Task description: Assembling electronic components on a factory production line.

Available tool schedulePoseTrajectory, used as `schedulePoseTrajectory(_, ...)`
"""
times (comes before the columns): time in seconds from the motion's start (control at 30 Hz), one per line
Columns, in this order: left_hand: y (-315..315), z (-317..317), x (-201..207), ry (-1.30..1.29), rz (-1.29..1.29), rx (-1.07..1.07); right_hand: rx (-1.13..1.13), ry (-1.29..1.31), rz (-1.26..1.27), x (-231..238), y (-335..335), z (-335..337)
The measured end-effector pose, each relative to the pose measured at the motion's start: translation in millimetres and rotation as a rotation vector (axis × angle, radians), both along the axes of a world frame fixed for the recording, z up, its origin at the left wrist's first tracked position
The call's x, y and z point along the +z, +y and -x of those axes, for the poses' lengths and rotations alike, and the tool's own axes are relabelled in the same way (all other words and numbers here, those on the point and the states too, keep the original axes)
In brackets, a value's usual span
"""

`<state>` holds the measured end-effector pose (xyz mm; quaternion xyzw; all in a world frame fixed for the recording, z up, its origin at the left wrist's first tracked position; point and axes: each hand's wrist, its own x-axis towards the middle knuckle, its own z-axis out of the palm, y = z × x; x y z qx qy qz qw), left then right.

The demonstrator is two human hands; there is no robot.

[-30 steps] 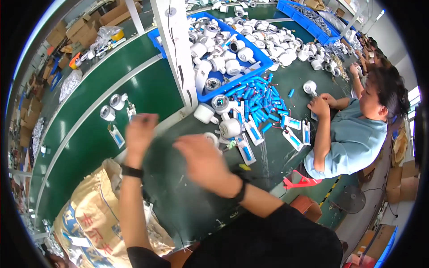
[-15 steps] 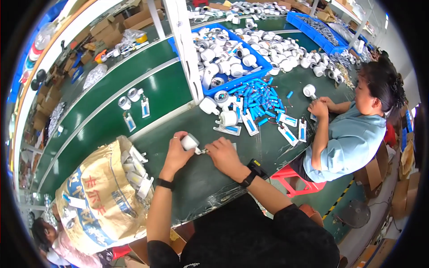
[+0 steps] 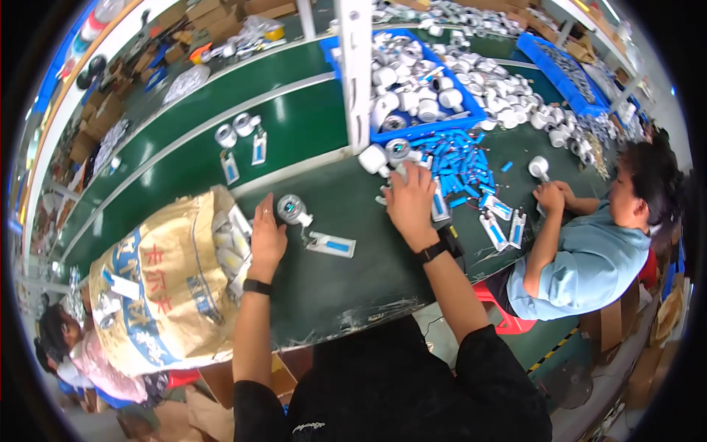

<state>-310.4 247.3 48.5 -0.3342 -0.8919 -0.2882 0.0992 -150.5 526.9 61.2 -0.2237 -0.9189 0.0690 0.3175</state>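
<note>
My right hand lies flat, fingers spread, over small white round parts at the far edge of the green table; whether it grips one I cannot tell. I should pinch a single piece cleanly, without nudging the blue sticks beside it. My left hand rests open, just touching the round assembled unit, its flat card nearby.

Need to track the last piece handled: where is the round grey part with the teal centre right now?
In the head view, the round grey part lies on the green table, left of centre, by the left hand's fingertips, with a white-and-blue flat piece just right of it.
</note>
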Motion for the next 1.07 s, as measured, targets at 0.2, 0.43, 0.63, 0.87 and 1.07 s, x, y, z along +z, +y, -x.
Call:
schedulePoseTrajectory(0.2,14.4,-58.0,14.2,-0.325,-0.091,0.26,0.002,-0.042,-0.208,-9.6,-1.4,12.7)
schedulePoseTrajectory(0.43,-0.7,-48.3,-10.3,-1.106,-0.453,0.234,0.19,0.009,0.099,2.7,-29.1,13.1)
schedulePoseTrajectory(0.63,-26.8,-38.3,-4.9,-1.713,-0.91,0.059,0.174,0.231,0.89,-23.2,-37.4,5.7)
schedulePoseTrajectory(0.87,-33.8,-40.0,-20.4,-1.736,-0.988,0.027,0.213,0.305,0.952,-44.1,-42.5,-6.1)
schedulePoseTrajectory(1.07,-36.5,-32.9,-34.9,-1.739,-0.909,-0.014,0.22,0.318,0.969,-48.8,-44.5,-8.3)
